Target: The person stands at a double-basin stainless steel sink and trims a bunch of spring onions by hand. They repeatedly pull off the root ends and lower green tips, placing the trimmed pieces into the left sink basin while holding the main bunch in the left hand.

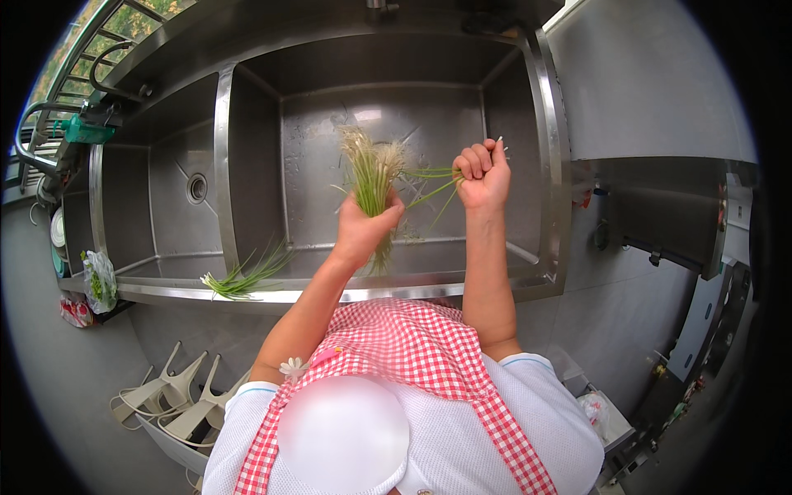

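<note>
My left hand (pixel 369 229) grips a thick bunch of thin green stalks with pale roots (pixel 370 176), possibly chives or young scallions, over the large steel sink basin (pixel 322 117). The root ends point away from me. To its right, my right hand (pixel 481 176) is closed round a few stalks. Their white ends show above my fingers, and their green parts stretch left towards the bunch. A small pile of similar stalks (pixel 247 278) lies on the sink's front rim at the left, white ends to the left. Scraps and water drops dot the basin floor.
A steel divider (pixel 224 154) separates the large basin from a smaller one with a drain (pixel 197 188). At the left rim sits a plastic bag of greens (pixel 100 281). A green bottle (pixel 90 129) stands farther back. White chairs (pixel 179 396) are behind me at the left.
</note>
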Action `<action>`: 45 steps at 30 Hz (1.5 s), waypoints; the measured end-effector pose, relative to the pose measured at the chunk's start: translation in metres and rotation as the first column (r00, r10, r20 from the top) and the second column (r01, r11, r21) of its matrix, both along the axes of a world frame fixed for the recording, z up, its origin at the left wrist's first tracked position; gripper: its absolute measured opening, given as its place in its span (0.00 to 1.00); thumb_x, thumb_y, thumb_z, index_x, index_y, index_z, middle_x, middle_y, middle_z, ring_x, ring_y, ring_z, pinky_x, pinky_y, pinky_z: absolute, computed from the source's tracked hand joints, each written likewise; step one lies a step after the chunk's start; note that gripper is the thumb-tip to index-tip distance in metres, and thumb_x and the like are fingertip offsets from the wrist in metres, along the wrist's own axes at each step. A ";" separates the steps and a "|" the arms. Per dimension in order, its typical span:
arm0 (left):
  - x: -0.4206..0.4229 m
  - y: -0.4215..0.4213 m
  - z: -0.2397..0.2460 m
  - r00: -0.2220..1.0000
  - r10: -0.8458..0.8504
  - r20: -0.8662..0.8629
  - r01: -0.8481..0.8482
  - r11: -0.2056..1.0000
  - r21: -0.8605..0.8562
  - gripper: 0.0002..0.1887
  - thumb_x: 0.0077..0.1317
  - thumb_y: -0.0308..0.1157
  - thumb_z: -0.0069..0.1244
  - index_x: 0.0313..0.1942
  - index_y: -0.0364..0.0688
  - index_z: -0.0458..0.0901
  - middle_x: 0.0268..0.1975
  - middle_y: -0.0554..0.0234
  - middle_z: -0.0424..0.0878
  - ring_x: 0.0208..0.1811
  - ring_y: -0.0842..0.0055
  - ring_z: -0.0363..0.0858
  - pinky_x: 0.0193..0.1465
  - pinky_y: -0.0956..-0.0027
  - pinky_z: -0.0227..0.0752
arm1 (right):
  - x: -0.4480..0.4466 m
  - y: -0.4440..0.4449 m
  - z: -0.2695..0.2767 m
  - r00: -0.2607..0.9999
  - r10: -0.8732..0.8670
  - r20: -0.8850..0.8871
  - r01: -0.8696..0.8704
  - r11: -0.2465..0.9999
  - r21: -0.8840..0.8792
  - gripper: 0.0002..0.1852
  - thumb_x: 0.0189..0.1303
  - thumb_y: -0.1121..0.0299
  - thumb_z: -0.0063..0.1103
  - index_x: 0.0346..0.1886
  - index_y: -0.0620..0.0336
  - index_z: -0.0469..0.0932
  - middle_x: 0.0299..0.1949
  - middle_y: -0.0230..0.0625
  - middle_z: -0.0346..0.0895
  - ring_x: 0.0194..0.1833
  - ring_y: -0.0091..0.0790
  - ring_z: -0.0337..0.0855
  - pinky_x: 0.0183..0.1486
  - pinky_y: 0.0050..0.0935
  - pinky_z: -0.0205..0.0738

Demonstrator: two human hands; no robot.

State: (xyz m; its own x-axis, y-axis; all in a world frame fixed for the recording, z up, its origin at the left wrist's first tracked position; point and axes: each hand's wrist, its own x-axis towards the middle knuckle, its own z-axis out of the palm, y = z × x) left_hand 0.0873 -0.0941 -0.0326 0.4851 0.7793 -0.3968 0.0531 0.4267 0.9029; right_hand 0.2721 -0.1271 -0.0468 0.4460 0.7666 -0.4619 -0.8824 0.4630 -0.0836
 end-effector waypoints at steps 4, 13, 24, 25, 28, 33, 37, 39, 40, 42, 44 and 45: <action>-0.011 0.009 0.001 0.994 0.093 0.061 -0.092 0.996 -0.018 0.10 0.49 0.24 0.54 0.32 0.37 0.73 0.26 0.69 0.75 0.24 0.85 0.71 0.27 0.79 0.66 | 0.008 -0.006 0.000 0.999 -0.047 -0.006 0.047 0.999 -0.014 0.16 0.65 0.59 0.33 0.23 0.54 0.64 0.11 0.23 0.48 0.13 0.19 0.44 0.15 0.19 0.41; -0.027 0.027 0.001 0.979 0.205 0.014 -0.206 0.978 0.041 0.13 0.50 0.25 0.55 0.35 0.35 0.72 0.30 0.65 0.74 0.26 0.83 0.72 0.25 0.79 0.68 | 0.026 -0.018 0.007 0.996 -0.070 -0.058 0.073 0.995 0.067 0.15 0.64 0.60 0.35 0.23 0.56 0.64 0.11 0.23 0.48 0.13 0.19 0.44 0.15 0.19 0.41; -0.018 0.034 0.023 0.977 0.182 0.114 -0.186 0.982 0.024 0.09 0.50 0.23 0.52 0.32 0.36 0.71 0.26 0.67 0.74 0.22 0.85 0.67 0.26 0.78 0.65 | 0.019 -0.016 0.022 0.998 0.032 0.057 -0.037 0.994 0.101 0.15 0.64 0.59 0.35 0.24 0.55 0.64 0.11 0.23 0.47 0.13 0.19 0.44 0.15 0.18 0.41; -0.018 0.034 0.027 0.985 0.144 0.098 -0.149 0.988 0.049 0.09 0.50 0.23 0.53 0.32 0.36 0.72 0.27 0.66 0.74 0.22 0.85 0.68 0.26 0.79 0.65 | 0.017 -0.015 0.025 0.996 0.043 0.077 -0.050 0.995 0.090 0.15 0.64 0.59 0.35 0.24 0.55 0.64 0.10 0.23 0.47 0.13 0.19 0.44 0.15 0.18 0.41; -0.014 0.035 0.039 0.999 0.018 0.039 -0.022 0.994 0.107 0.11 0.50 0.23 0.53 0.34 0.36 0.73 0.29 0.65 0.76 0.25 0.85 0.70 0.28 0.80 0.66 | 0.008 -0.011 0.034 0.954 0.180 0.238 -0.192 0.981 0.026 0.15 0.64 0.58 0.35 0.24 0.53 0.64 0.10 0.23 0.47 0.13 0.19 0.45 0.15 0.18 0.42; 0.004 0.032 0.041 0.979 -0.205 0.004 0.200 0.956 0.213 0.13 0.50 0.23 0.54 0.37 0.35 0.73 0.31 0.64 0.78 0.29 0.85 0.73 0.30 0.81 0.67 | -0.018 -0.001 0.043 0.865 0.372 0.337 -0.389 0.921 -0.019 0.14 0.64 0.57 0.35 0.25 0.52 0.63 0.10 0.24 0.48 0.12 0.19 0.46 0.14 0.19 0.43; 0.009 0.029 0.039 0.974 -0.225 0.012 0.221 0.966 0.136 0.15 0.48 0.23 0.55 0.38 0.35 0.73 0.31 0.65 0.77 0.30 0.84 0.74 0.29 0.80 0.69 | -0.031 0.004 0.045 0.851 0.408 0.330 -0.435 0.900 0.010 0.15 0.64 0.57 0.34 0.24 0.52 0.63 0.09 0.23 0.48 0.11 0.19 0.46 0.13 0.18 0.42; 0.008 0.028 0.039 0.975 -0.223 0.012 0.222 0.972 0.076 0.15 0.48 0.23 0.55 0.38 0.35 0.73 0.31 0.66 0.76 0.29 0.84 0.74 0.28 0.80 0.69 | -0.034 0.004 0.046 0.841 0.407 0.355 -0.448 0.893 0.038 0.15 0.65 0.57 0.32 0.24 0.51 0.62 0.08 0.22 0.46 0.10 0.18 0.44 0.12 0.18 0.41; 0.008 0.027 0.039 0.975 -0.222 0.014 0.221 0.974 0.047 0.15 0.48 0.23 0.56 0.37 0.35 0.73 0.30 0.67 0.76 0.29 0.84 0.74 0.28 0.80 0.69 | -0.035 0.005 0.046 0.842 0.406 0.355 -0.449 0.893 0.042 0.15 0.65 0.57 0.32 0.24 0.51 0.62 0.08 0.22 0.46 0.10 0.18 0.44 0.12 0.18 0.41; 0.007 0.027 0.040 0.974 -0.228 0.003 0.228 0.974 0.005 0.15 0.48 0.23 0.56 0.37 0.35 0.72 0.30 0.67 0.75 0.29 0.84 0.74 0.28 0.80 0.70 | -0.036 0.005 0.047 0.843 0.401 0.358 -0.452 0.890 0.068 0.15 0.65 0.57 0.32 0.24 0.51 0.62 0.08 0.22 0.46 0.10 0.18 0.43 0.12 0.18 0.40; 0.006 0.027 0.040 0.973 -0.229 0.007 0.229 0.973 -0.017 0.15 0.48 0.23 0.56 0.37 0.35 0.72 0.30 0.67 0.75 0.29 0.84 0.74 0.27 0.80 0.70 | -0.037 0.005 0.047 0.840 0.405 0.360 -0.456 0.887 0.067 0.15 0.65 0.57 0.32 0.24 0.51 0.62 0.08 0.22 0.46 0.10 0.18 0.43 0.12 0.18 0.40; 0.006 0.027 0.040 0.974 -0.226 0.015 0.227 0.974 -0.018 0.15 0.48 0.23 0.56 0.37 0.35 0.72 0.30 0.67 0.75 0.29 0.84 0.74 0.27 0.80 0.70 | -0.037 0.005 0.047 0.840 0.406 0.361 -0.458 0.886 0.070 0.15 0.65 0.57 0.32 0.24 0.51 0.62 0.08 0.22 0.46 0.10 0.18 0.43 0.12 0.18 0.40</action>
